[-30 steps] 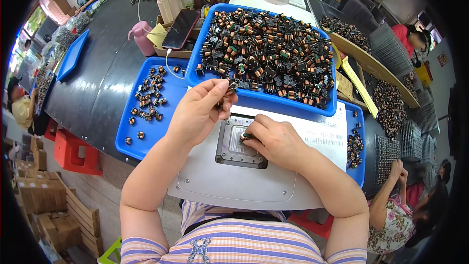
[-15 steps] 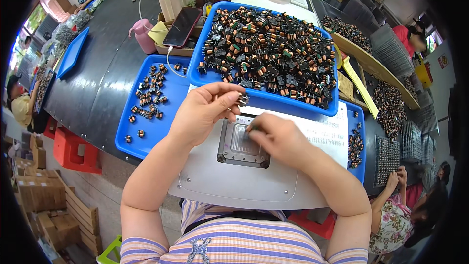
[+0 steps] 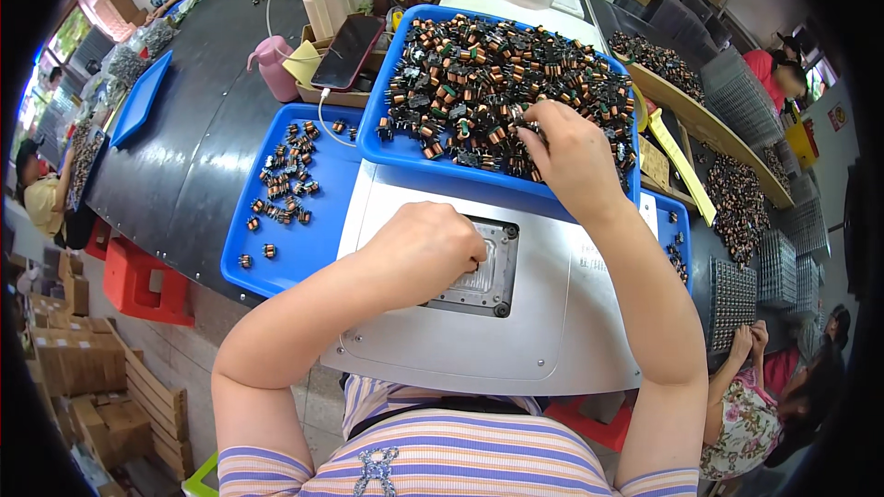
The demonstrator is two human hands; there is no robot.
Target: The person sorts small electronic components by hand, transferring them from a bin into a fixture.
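My left hand (image 3: 425,253) is curled closed over the left side of a recessed metal fixture (image 3: 498,267). A dark bit of a small wire-wound coil (image 3: 474,266) shows at its fingertips, the rest hidden by the fingers. The fixture is set in a flat silver machine top (image 3: 460,350). My right hand (image 3: 575,156) reaches over the near part of a large blue tray (image 3: 370,133), its thumb and fingers closing on one of the coils. The tray is heaped with black and copper-coloured coils (image 3: 488,74).
A lower blue tray (image 3: 241,239) at left holds scattered coils; another blue tray (image 3: 677,216) lies at right. Behind them are a phone (image 3: 350,51) with a cable, a pink bottle (image 3: 273,69) and a yellow strip (image 3: 680,166). Co-workers sit at both sides.
My right hand has moved from the fixture up and right to the heaped tray. My left hand, holding a coil, has come down from the tray's near edge onto the fixture.
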